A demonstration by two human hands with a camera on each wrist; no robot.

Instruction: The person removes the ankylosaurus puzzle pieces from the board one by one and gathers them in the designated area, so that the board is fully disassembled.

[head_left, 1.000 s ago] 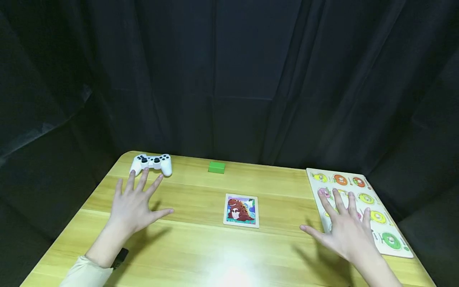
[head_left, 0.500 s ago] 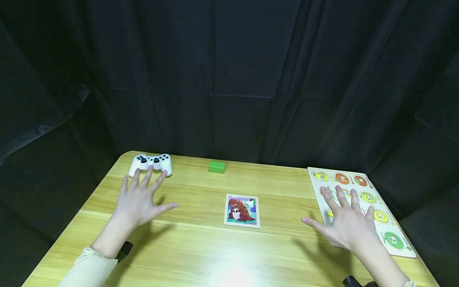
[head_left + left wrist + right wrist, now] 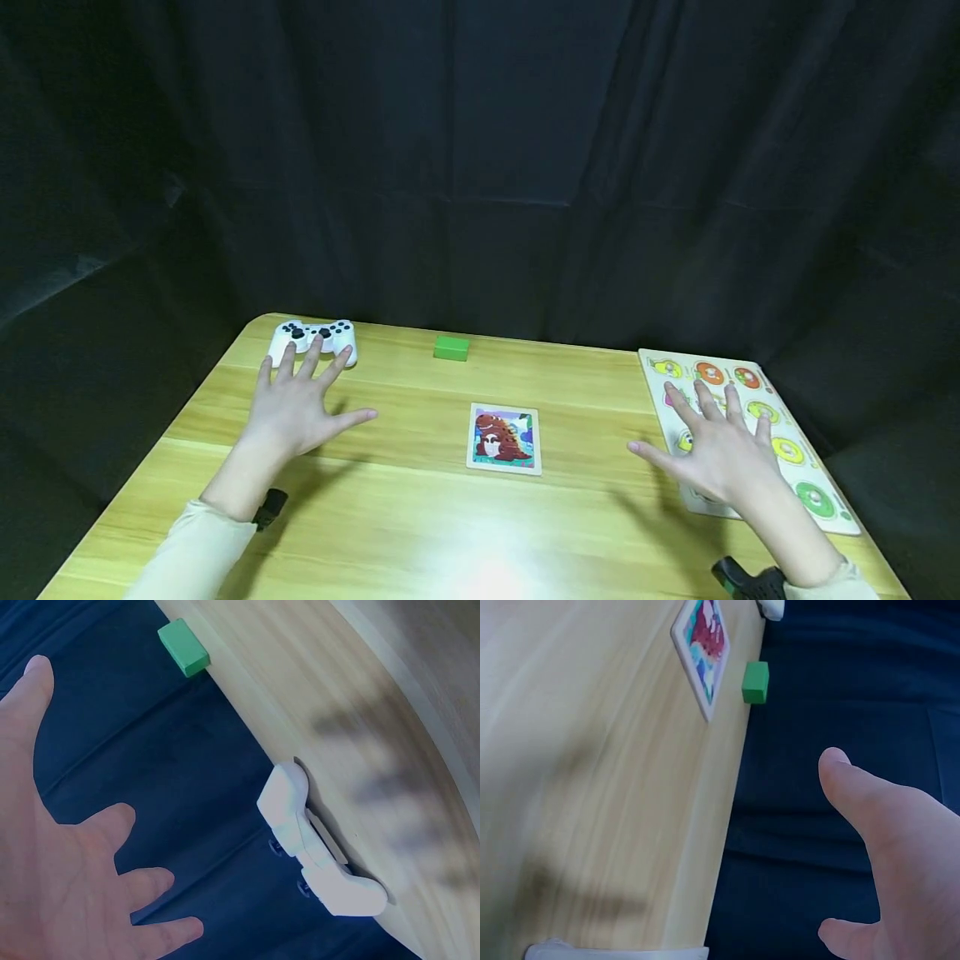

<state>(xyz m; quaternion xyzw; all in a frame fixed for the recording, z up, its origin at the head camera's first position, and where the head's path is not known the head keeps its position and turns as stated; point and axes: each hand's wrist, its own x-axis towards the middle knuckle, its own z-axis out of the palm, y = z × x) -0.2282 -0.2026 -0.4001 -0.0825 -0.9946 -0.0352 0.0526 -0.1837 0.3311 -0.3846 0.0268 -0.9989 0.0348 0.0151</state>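
Observation:
My left hand (image 3: 295, 410) is held above the left side of the table, fingers spread and holding nothing. Beyond its fingertips lies a white game controller (image 3: 343, 337), partly covered by the fingers in the head view; the left wrist view shows the controller (image 3: 322, 859) apart from the hand (image 3: 67, 877). On the right, my right hand (image 3: 722, 454) hovers with spread fingers, overlapping a fruit-picture puzzle board (image 3: 806, 467). Between the hands lies a small square dinosaur picture puzzle (image 3: 504, 439). A green block (image 3: 452, 348) sits near the far edge.
The wooden table (image 3: 390, 517) has a glare spot at its front middle. Black curtain (image 3: 480, 167) hangs behind the far edge and along both sides. Dark wrist devices (image 3: 750, 581) are strapped under the forearms.
My left hand has moved slightly forward and to the right, still spread. The right hand shifts slightly, with more of its sleeve and wrist device showing. The objects stay in place.

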